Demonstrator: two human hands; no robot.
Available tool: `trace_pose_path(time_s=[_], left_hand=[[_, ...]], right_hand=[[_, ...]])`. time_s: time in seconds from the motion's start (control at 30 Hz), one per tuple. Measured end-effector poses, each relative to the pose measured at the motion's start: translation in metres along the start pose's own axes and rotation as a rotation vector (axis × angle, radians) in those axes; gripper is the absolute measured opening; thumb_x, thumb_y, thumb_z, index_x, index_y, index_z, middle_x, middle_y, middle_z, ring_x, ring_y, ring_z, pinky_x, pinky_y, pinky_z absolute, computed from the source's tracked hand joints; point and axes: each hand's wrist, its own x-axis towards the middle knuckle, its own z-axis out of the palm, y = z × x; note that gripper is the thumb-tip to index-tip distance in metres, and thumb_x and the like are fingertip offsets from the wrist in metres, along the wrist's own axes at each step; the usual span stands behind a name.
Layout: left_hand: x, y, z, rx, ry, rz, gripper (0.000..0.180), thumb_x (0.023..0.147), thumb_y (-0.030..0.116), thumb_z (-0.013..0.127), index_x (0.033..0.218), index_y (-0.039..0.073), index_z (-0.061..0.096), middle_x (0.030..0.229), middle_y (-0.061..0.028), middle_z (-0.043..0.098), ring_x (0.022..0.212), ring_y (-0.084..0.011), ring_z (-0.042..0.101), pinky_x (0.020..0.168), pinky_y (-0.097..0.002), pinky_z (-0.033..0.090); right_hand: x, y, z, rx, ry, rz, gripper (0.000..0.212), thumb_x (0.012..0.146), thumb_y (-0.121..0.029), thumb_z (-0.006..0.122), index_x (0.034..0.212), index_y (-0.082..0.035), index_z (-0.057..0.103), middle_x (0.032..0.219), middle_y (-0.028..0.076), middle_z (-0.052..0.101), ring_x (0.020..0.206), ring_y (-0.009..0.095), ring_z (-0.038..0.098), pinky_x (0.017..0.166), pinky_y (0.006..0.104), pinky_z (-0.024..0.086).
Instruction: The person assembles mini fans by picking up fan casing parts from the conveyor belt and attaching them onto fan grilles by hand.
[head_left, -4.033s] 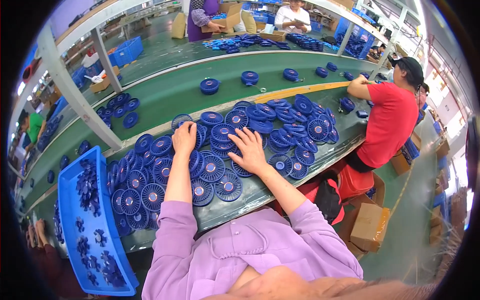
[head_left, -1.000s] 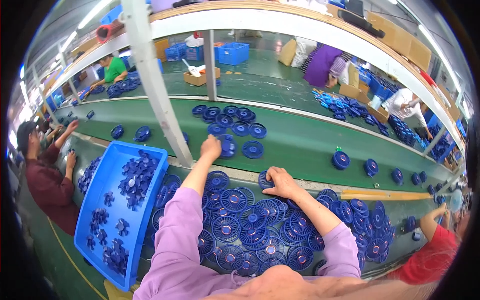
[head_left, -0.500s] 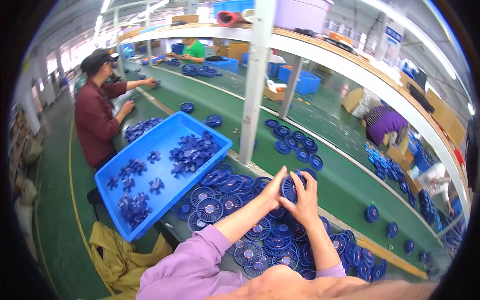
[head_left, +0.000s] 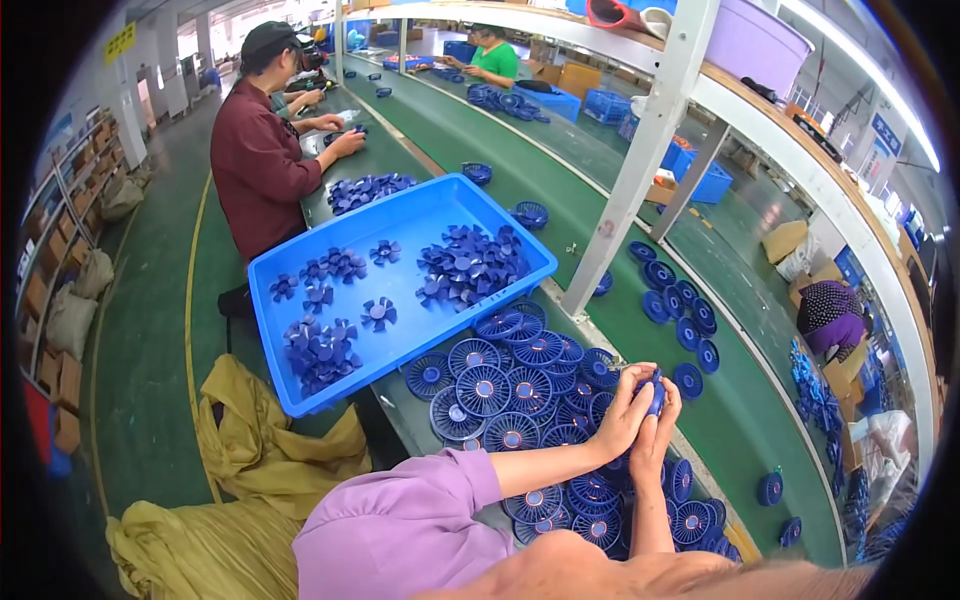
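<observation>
A small dark-blue round fan housing [head_left: 656,396] is held edge-on between both hands, over the right part of a heap. My left hand [head_left: 618,425] grips one side of it, fingers curled at the top. My right hand [head_left: 651,446] closes around the other side, pressed near the left. Beneath and beside my forearms lies the heap of round blue fan grilles [head_left: 486,390], several with a copper-coloured ring at the centre. To the left, a large blue tray [head_left: 400,367] holds piles of dark-blue fan blades [head_left: 470,263].
A green conveyor belt [head_left: 600,232] runs past the bench, carrying fan housings [head_left: 680,300]. A white post [head_left: 640,160] supports the overhead shelf. Beyond the tray, a co-worker in a maroon shirt [head_left: 255,150] handles a part. Yellow-green cloth [head_left: 240,440] lies at lower left.
My view has swung left, so the tray and bench appear farther right. Both hands have closed in around the fan housing, which has turned edge-on. The maroon-shirted co-worker has drawn an outstretched arm back.
</observation>
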Motion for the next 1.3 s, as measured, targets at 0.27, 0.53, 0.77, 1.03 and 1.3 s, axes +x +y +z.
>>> trace_pose_path(time_s=[0.27,0.53,0.77,1.03,1.3], left_hand=[[0.018,-0.019,-0.029,0.27,-0.031,-0.149,0.035,0.103,0.017,0.037,0.134,0.0,0.035,0.127,-0.0159,0.048,0.12,-0.0231,0.047,0.105,-0.0356,0.036],[0.067,-0.016,-0.029,0.743,-0.734,-0.126,0.062,0.09,0.033,0.06,0.137,-0.002,0.04,0.138,-0.0236,0.046,0.13,-0.0365,0.041,0.109,-0.0416,0.032],[0.178,-0.107,-0.09,1.528,-0.232,-0.013,0.072,0.086,0.029,0.064,0.139,-0.006,0.03,0.147,-0.0284,0.027,0.135,-0.0441,0.028,0.112,-0.046,0.029],[0.207,-0.147,-0.105,1.542,-0.071,-0.254,0.051,0.086,0.006,0.051,0.137,0.0,0.042,0.139,-0.0215,0.043,0.127,-0.0392,0.041,0.107,-0.043,0.035],[0.192,-0.153,-0.102,1.396,-0.393,-0.088,0.016,0.087,0.016,0.057,0.092,0.004,0.065,0.092,-0.0218,0.067,0.089,-0.0424,0.063,0.08,-0.0497,0.049]], right_hand=[[0.021,0.031,0.003,0.0,-0.111,0.089,0.051,0.092,-0.018,0.048,0.138,-0.002,0.035,0.137,0.016,0.04,0.13,0.027,0.039,0.11,0.0358,0.028],[0.041,0.113,-0.14,-0.447,0.211,0.356,0.055,0.085,-0.036,0.067,0.128,-0.006,0.053,0.115,0.02,0.06,0.099,0.028,0.06,0.09,0.037,0.047],[0.023,0.16,-0.197,-1.341,0.222,0.34,0.063,0.073,-0.034,0.076,0.127,-0.011,0.054,0.132,0.026,0.047,0.122,0.042,0.046,0.099,0.0535,0.04],[0.047,0.178,-0.135,-0.97,-0.05,0.237,0.064,0.074,-0.038,0.076,0.128,-0.012,0.053,0.128,0.027,0.05,0.118,0.044,0.048,0.097,0.0492,0.045],[0.064,0.166,-0.152,-0.92,0.033,0.289,0.034,0.077,-0.03,0.07,0.103,-0.008,0.064,0.091,0.016,0.068,0.085,0.035,0.064,0.076,0.0428,0.052]])
